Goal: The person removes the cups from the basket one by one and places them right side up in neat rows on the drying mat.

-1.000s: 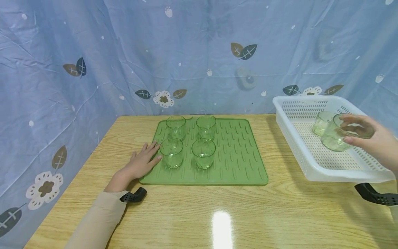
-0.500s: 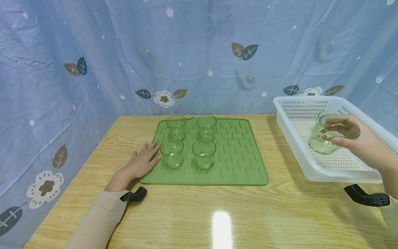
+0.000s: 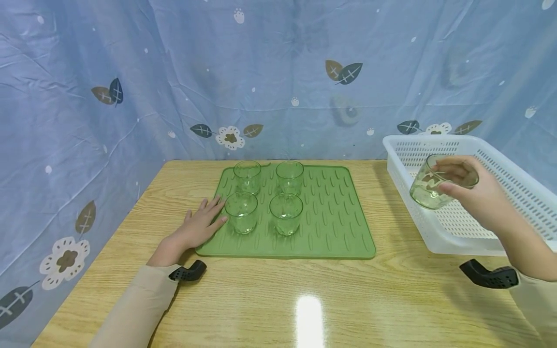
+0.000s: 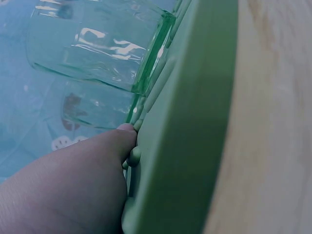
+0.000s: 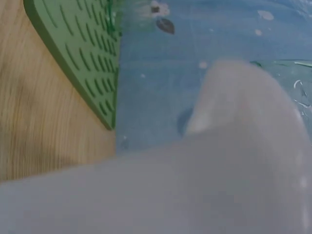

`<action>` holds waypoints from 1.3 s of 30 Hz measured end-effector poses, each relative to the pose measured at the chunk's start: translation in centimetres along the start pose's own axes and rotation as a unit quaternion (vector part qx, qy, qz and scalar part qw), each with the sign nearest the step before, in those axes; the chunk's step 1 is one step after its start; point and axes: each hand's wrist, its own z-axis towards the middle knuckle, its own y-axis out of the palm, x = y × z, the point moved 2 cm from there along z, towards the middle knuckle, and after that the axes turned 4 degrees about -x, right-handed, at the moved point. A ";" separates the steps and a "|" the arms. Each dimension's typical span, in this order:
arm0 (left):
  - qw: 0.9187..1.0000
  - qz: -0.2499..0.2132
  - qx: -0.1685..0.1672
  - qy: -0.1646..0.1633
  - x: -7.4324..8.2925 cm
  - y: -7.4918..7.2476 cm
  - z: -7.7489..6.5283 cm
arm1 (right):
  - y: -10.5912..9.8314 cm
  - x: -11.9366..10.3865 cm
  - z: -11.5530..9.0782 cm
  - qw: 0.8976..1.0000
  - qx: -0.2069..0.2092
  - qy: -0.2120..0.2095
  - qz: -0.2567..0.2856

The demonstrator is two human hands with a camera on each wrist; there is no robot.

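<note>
In the head view my right hand (image 3: 480, 191) grips a clear greenish drinking glass (image 3: 428, 191), tilted, above the left side of a white perforated plastic basket (image 3: 428, 237). Part of that glass also shows at the right edge of the right wrist view. Several matching glasses (image 3: 286, 215) stand upright on the left part of a green ridged drying mat (image 3: 330, 212). My left hand (image 3: 201, 227) lies with fingers spread on the mat's left edge, beside the front-left glass (image 3: 241, 215). In the left wrist view its thumb (image 4: 97, 151) touches the mat.
A wooden table (image 3: 261, 295) bears the mat and the basket, with bare wood between them. The basket's raised wall (image 5: 234, 161) fills much of the right wrist view. A blue patterned curtain (image 3: 270, 87) hangs behind and to the left.
My right hand has carried the glass leftward across the basket toward its left wall. The second glass seen in the basket earlier is now hidden from sight. My left hand has stayed put.
</note>
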 end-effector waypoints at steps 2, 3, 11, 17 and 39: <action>1.000 0.001 -0.001 -0.001 0.0 0.0 0.0 | 0.5 -0.3 0.2 1.000 -0.001 0.003 0.000; 1.000 0.001 0.000 -0.001 0.0 0.0 0.0 | 0.8 -0.4 0.3 1.000 0.001 0.004 -0.001; 1.000 0.000 -0.001 -0.003 0.2 -0.1 0.0 | 3.1 -1.6 1.2 1.000 -0.016 -0.018 0.018; 1.000 0.006 -0.002 -0.004 0.3 -0.1 0.1 | 4.8 -2.1 1.8 0.998 -0.032 -0.033 0.033; 1.000 0.006 -0.001 -0.002 0.2 -0.1 0.1 | 12.1 -5.0 4.7 0.993 -0.057 -0.023 0.097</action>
